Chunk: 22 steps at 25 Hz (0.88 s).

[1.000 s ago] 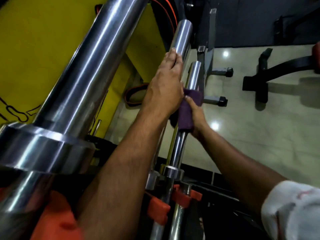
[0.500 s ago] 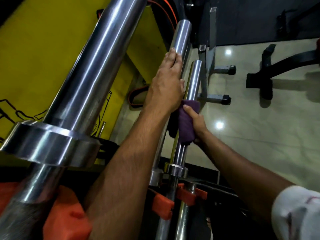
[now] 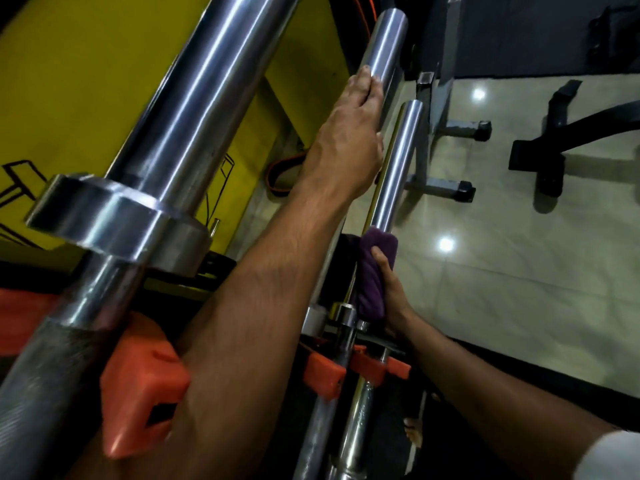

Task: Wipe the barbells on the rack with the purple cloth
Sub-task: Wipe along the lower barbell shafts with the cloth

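Down the thinner barbell sleeve (image 3: 398,168) goes the right hand (image 3: 391,289) since the earlier frames, carrying the purple cloth (image 3: 375,271) with it; both now sit low on the sleeve, just above its collar (image 3: 346,311), where before they were about halfway up. More bare chrome shows above the cloth. The right hand's fingers curl round the cloth, which wraps the sleeve. The left hand (image 3: 346,140) keeps its place on the neighbouring, taller barbell sleeve (image 3: 382,46), fingers laid fairly straight along the metal with the palm against it; whether the thumb wraps behind cannot be told. A third, thick barbell (image 3: 194,109) fills the near left of the view. All three bars stand in orange rack holders (image 3: 138,386). Black line drawing marks the yellow wall (image 3: 69,81) behind, but no letters can be read. No brand or label shows on the bars. Bench legs (image 3: 460,128) stand on the pale tiled floor (image 3: 519,254).
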Available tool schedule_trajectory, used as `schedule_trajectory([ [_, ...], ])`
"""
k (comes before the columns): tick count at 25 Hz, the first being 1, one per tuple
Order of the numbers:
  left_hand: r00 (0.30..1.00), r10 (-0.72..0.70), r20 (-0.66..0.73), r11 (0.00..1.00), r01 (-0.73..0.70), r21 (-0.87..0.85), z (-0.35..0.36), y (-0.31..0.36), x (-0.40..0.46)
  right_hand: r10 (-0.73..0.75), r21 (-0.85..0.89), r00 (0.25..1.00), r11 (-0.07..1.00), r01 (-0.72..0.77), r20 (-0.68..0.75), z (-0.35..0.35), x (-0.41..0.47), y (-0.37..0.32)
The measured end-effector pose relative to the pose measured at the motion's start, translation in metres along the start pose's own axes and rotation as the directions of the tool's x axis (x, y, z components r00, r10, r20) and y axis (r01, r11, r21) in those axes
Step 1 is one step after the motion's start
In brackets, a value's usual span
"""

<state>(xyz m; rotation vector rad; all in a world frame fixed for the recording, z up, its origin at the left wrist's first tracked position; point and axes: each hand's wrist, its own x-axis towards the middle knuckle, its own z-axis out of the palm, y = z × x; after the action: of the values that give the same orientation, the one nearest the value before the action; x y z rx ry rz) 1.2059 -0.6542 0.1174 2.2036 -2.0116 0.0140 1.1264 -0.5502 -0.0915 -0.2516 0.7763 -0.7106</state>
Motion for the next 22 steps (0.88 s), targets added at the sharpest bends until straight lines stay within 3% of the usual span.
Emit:
schedule_trajectory([
  [4,0.999,0.023,0.029,1.000,-0.023,0.006,-0.003,0.001,-0.007,-0.055,-0.236,0.998,0.970,0.051,-0.012,0.004,-0.021,-0.015],
  [6,0.999,0.029,0.036,0.999,-0.030,0.035,-0.009,0.003,-0.010,-0.088,-0.491,0.996,0.868,0.080,0.008,0.007,-0.040,-0.029],
  [8,0.997,0.024,0.072,0.995,-0.031,0.091,-0.016,0.008,-0.015,-0.120,-0.824,0.991,0.556,0.112,0.055,-0.001,-0.060,-0.046],
  [10,0.995,0.023,0.094,0.989,-0.036,0.141,-0.023,0.019,-0.033,-0.143,-0.956,0.982,0.248,0.154,0.121,-0.016,-0.082,-0.066],
  [12,0.998,0.051,0.020,0.993,-0.053,0.108,-0.027,0.038,-0.079,-0.201,-0.957,0.954,0.141,0.253,0.223,-0.029,-0.107,-0.081],
  [15,0.988,0.121,-0.093,0.983,-0.133,-0.130,-0.026,0.066,-0.193,-0.267,-0.877,0.855,0.068,0.476,0.444,-0.041,-0.128,-0.087],
  [18,0.972,0.180,-0.149,0.959,-0.207,-0.192,-0.002,0.066,-0.290,-0.158,-0.689,0.676,-0.289,0.665,0.720,-0.036,-0.112,-0.069],
  [20,0.991,0.087,-0.105,0.978,-0.105,-0.180,0.035,0.051,-0.338,-0.017,-0.483,0.542,-0.479,0.733,0.840,-0.021,-0.097,-0.049],
  [22,0.986,-0.159,-0.046,0.969,0.147,-0.197,0.069,0.026,-0.374,0.144,-0.420,0.579,-0.554,0.719,0.802,0.008,-0.085,-0.041],
])
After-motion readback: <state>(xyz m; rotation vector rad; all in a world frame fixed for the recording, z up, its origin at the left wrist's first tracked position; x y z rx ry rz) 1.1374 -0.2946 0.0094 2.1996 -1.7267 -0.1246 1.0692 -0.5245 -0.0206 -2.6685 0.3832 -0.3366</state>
